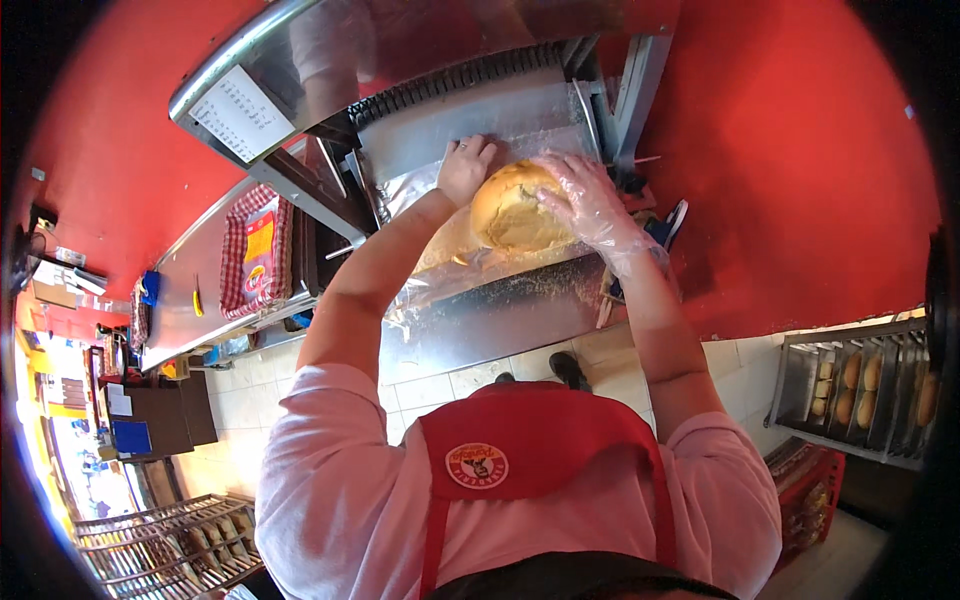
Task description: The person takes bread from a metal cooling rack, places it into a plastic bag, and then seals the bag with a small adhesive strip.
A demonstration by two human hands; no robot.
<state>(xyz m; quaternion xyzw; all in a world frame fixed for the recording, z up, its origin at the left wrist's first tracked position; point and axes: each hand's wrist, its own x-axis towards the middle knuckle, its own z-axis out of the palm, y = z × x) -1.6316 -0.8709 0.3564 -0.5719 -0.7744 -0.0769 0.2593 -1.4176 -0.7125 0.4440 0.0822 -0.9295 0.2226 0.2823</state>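
A round, golden-crusted loaf of bread [510,214] rests on a clear plastic bag [431,251] spread over the metal tray of what looks like a bread slicer. My right hand [581,199], covered by a thin clear plastic glove, grips the loaf's right side, with the thumb across its paler face. Just left of the loaf, my bare left hand [466,165] lies with bent fingers on the plastic and wears a ring. What is under its fingertips is hidden. Crumbs are scattered along the front of the metal tray [495,315].
Overhead runs the machine's steel hood [420,37], bearing a handwritten sheet [241,114]. A dark row of blades or bars [450,82] stands behind the tray. Leftward, a counter holds a checkered cloth-lined basket [256,251] and a yellow-handled tool [197,296]. Bread racks [855,382] stand at right.
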